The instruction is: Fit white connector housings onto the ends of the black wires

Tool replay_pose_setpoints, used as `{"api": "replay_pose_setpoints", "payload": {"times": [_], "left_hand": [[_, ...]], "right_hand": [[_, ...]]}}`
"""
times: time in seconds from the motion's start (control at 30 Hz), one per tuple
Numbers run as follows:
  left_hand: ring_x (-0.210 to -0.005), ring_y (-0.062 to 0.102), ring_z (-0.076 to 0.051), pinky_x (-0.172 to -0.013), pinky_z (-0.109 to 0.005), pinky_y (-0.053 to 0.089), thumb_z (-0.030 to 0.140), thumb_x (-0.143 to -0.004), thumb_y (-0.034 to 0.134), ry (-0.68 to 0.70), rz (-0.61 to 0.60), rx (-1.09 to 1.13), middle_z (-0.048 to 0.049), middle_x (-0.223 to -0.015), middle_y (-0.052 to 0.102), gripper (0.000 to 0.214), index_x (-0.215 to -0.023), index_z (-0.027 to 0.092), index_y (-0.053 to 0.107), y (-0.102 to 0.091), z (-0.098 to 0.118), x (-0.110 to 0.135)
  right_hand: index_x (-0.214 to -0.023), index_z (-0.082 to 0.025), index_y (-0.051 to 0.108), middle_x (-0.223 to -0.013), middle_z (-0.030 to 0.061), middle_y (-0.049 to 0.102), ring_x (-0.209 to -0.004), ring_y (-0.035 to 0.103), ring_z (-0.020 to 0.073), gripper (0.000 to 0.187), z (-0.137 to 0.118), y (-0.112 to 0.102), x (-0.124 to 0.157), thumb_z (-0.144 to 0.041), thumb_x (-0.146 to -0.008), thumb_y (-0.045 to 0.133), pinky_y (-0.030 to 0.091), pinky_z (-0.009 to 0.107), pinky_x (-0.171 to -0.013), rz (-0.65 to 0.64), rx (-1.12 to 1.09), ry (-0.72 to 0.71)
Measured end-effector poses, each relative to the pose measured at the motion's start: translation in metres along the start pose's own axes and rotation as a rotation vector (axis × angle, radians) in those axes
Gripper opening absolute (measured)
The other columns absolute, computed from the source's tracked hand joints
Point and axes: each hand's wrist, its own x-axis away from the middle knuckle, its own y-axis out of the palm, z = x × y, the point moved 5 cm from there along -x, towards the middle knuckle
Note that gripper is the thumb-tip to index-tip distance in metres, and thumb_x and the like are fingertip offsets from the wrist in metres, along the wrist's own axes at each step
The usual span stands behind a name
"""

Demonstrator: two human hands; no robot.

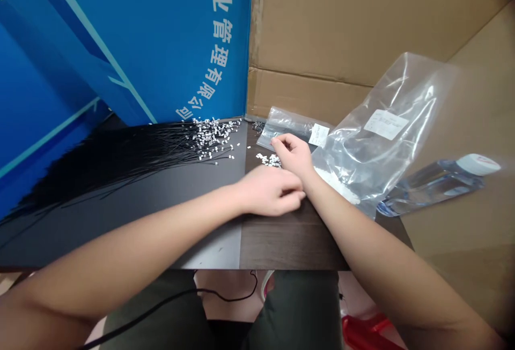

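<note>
Beside a pile of small white connectors point(269, 161), both hands point(270, 192) point(293, 156) curl, grip unclear.

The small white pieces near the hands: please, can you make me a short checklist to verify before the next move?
Left hand holding a piece: cannot tell.
Right hand beside the small white pieces: ok.
Hands apart: not ok, the left fingers appear against the right wrist.
Black wires lying flat on the dark tabletop: ok.
Large clear plastic bag closed: cannot tell.
Plastic water bottle lying apart from the small white pieces: ok.
</note>
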Motion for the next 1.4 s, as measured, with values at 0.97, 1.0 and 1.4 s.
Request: {"api": "replay_pose_setpoints", "payload": {"times": [0.97, 1.0, 1.4], "left_hand": [[-0.060, 0.047, -0.015, -0.064, -0.033, 0.032, 0.050, -0.100, 0.058, 0.096, -0.111, 0.237, 0.0003, -0.059, 0.055, 0.052, -0.058, 0.021, 0.048, 0.043, -0.016, -0.010], [-0.060, 0.047, -0.015, -0.064, -0.033, 0.032, 0.050, -0.100, 0.059, 0.094, -0.108, 0.236, 0.0002, -0.060, 0.055, 0.052, -0.058, 0.021, 0.048, 0.043, -0.017, -0.010], [-0.060, 0.040, -0.014, -0.063, -0.032, 0.032, 0.056, -0.098, 0.061, -0.010, -0.144, 0.365, 0.0030, -0.058, 0.045, 0.056, -0.059, 0.022, 0.040, 0.035, -0.020, -0.011]], "right_hand": [[-0.100, -0.018, 0.075, -0.114, 0.0169, 0.081, -0.106, 0.075, 0.0342, 0.014, 0.000, 0.056, -0.120, -0.012, -0.095, 0.063, 0.059, 0.047, -0.094, -0.283, 0.862, 0.108], [-0.097, -0.017, 0.074, -0.111, 0.0157, 0.081, -0.104, 0.074, 0.0317, 0.011, -0.006, 0.052, -0.124, -0.013, -0.097, 0.063, 0.058, 0.045, -0.095, -0.226, 0.770, 0.065], [-0.056, -0.023, 0.063, -0.066, -0.0135, 0.071, -0.097, 0.076, 0.0062, 0.053, -0.168, -0.095, -0.067, -0.033, -0.105, 0.048, 0.044, 0.025, -0.062, 0.166, -0.620, -0.177]]}}
